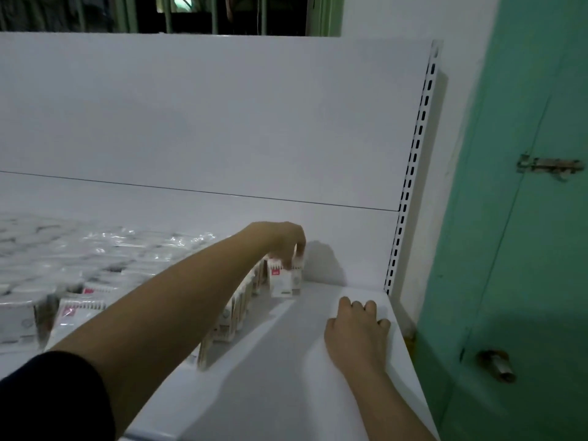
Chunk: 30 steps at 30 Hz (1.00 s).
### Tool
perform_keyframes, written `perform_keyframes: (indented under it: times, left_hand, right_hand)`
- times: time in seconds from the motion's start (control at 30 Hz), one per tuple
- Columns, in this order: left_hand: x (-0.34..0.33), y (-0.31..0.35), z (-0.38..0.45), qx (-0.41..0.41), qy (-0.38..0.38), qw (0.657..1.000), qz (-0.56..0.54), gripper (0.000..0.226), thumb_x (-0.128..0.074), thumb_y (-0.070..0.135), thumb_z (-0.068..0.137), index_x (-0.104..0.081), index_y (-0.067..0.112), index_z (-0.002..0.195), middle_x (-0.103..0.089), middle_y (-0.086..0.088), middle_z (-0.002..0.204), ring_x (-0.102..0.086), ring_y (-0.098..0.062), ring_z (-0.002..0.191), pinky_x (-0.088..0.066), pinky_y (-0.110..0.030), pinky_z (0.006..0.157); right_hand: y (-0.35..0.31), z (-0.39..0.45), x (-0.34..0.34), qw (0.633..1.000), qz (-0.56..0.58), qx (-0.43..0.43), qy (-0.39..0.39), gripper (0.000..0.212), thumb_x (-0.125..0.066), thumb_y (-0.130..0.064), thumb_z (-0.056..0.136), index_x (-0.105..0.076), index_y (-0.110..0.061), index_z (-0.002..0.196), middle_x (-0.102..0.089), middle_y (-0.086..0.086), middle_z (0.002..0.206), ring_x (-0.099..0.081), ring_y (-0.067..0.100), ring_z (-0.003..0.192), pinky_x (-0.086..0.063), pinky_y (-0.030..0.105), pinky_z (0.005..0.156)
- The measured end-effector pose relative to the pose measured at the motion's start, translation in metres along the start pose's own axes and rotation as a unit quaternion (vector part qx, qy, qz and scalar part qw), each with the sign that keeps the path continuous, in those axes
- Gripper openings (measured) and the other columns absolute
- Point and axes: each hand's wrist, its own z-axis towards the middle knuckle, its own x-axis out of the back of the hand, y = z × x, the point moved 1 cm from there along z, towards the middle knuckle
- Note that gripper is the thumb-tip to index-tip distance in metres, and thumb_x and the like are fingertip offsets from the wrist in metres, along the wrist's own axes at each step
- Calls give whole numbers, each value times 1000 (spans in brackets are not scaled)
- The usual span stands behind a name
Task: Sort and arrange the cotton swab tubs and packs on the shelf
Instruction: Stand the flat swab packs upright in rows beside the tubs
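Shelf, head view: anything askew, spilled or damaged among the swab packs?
Nothing damaged or spilled. The back pack, gripped by the left hand, faces forward while the row of packs before it stands edge-on.

shop stockroom | white gondola shelf [286,361], slotted upright [410,173] at 2 o'clock | rows of swab packs [235,307]

I see one white swab pack [284,279] with red label standing upright at 12 o'clock of the shelf [286,361], ending a leaning row of packs [234,316].
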Motion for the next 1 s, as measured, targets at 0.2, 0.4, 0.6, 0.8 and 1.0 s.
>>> perform_keyframes:
  times: [0.2, 0.4, 0.6, 0.8, 1.0]
  left_hand:
    - [-38, -6, 6, 6, 138, 988, 71, 36, -51, -3, 88, -60, 14, 118, -57, -8, 120, -53, -27, 113, -45, -33, 86]
    - [-37, 2, -25, 64, 197, 975, 83, 50, -57, 27, 93, -41, 23, 140, -46, -5, 136, -38, -28, 128, -36, -41, 100]
    - [-36, 16, -110, 129, 280, 950, -52, 38, -55, 44, 91, -54, 31, 127, -53, 3, 129, -40, -21, 125, -36, -41, 103]
    - [-56, -27, -219, 267, 318, 904, -103, 31, -57, 43, 92, -60, 30, 120, -58, 6, 122, -45, -20, 119, -42, -34, 93]
    - [-71, -89, -305, 340, 319, 878, -106, 29, -56, 46, 92, -63, 30, 115, -62, 6, 110, -55, -20, 107, -50, -38, 88]
  right_hand:
    - [-1, 0, 0, 1000, -3, 9, 14, 21, -35, -29, 100, -49, -25, 115, -57, -3, 120, -43, 21, 118, -36, 40, 93]
    - [-2, 1, 0, 998, 55, 7, 4, 19, -40, -33, 100, -51, -25, 113, -56, -2, 118, -46, 20, 115, -38, 39, 91]
    - [-38, -4, 36, 962, 240, 107, -72, 18, -44, -34, 98, -55, -21, 92, -63, 1, 98, -57, 24, 91, -45, 32, 74]
    - [-113, -11, 81, 931, 240, 257, -98, 23, -46, -31, 94, -58, -14, 84, -62, 4, 84, -58, 28, 81, -44, 32, 67]
    - [-194, -55, 85, 908, 208, 346, -116, 19, -47, -23, 91, -51, -12, 76, -58, 5, 75, -51, 25, 67, -34, 30, 56]
